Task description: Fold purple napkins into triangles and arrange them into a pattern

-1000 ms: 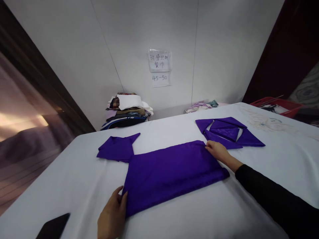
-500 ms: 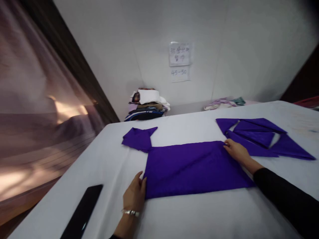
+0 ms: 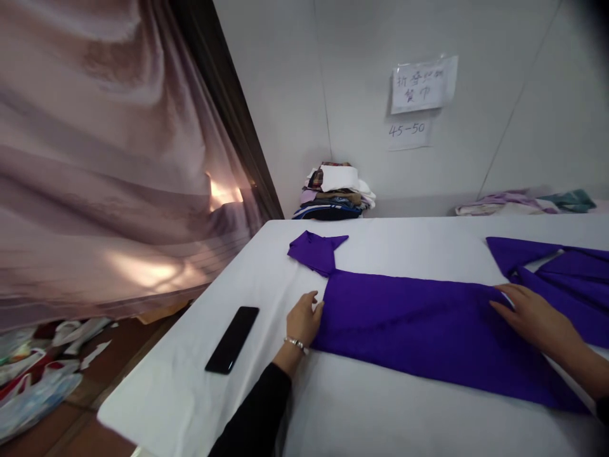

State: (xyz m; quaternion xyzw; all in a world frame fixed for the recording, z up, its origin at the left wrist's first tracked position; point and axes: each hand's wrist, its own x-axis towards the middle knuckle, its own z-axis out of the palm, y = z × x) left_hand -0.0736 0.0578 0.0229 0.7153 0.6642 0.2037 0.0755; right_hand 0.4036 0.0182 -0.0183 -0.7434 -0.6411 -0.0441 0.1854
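A purple cloth point(image 3: 409, 324), folded into a long flat piece, lies across the white-covered table in front of me. My left hand point(image 3: 303, 320), with a bracelet at the wrist, is at its left edge, thumb and index finger apart. At its far right corner rests my right hand point(image 3: 537, 317), thumb and fingers parted, the fingertips touching the cloth. A smaller folded purple piece point(image 3: 314, 252) with a pointed end meets the far left corner. Another folded purple cloth point(image 3: 571, 285) lies beyond my right hand, cut off by the frame edge.
A black phone point(image 3: 232, 339) lies left of my left hand. Behind the table are a stack of folded clothes point(image 3: 335, 193) and more fabric point(image 3: 523, 203). Handwritten papers point(image 3: 421, 86) hang on the wall. A pink curtain point(image 3: 118, 158) hangs at left, with plastic bags point(image 3: 40, 387) on the floor.
My view has turned left, so things sit further right in it. The right hand's thumb and fingers have parted at the cloth's corner; the left hand remains by the left edge.
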